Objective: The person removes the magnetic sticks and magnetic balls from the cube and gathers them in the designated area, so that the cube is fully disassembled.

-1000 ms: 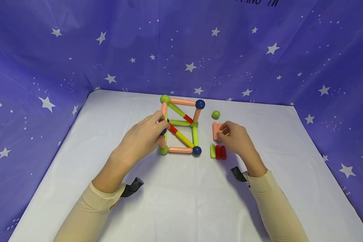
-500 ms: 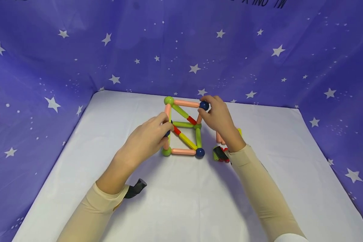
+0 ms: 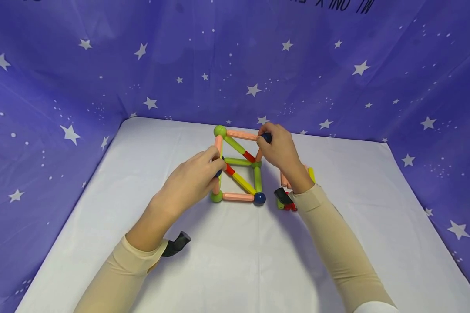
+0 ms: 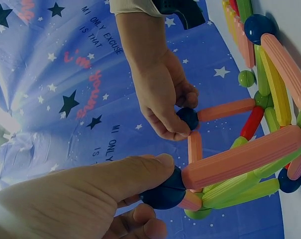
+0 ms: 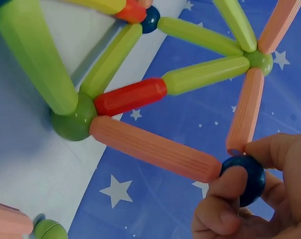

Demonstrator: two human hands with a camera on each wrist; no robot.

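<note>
The rod-and-ball frame (image 3: 239, 162) stands on the table (image 3: 227, 269). The left hand (image 3: 193, 176) pinches a near blue ball (image 4: 162, 193); the right hand (image 3: 280, 145) pinches a far blue ball (image 5: 253, 181). Uneven pulling could part a joint, perhaps at the pink rod (image 5: 246, 112), whose ball contact is hard to judge behind the fingers.

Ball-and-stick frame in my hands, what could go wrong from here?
If the right hand tugs the blue ball it pinches, the pink stick meeting it might pull off. The left hand pinches another blue ball, so uneven pulling could twist the frame. The black wrist piece looks close to loose red sticks; it might scatter them.
</note>
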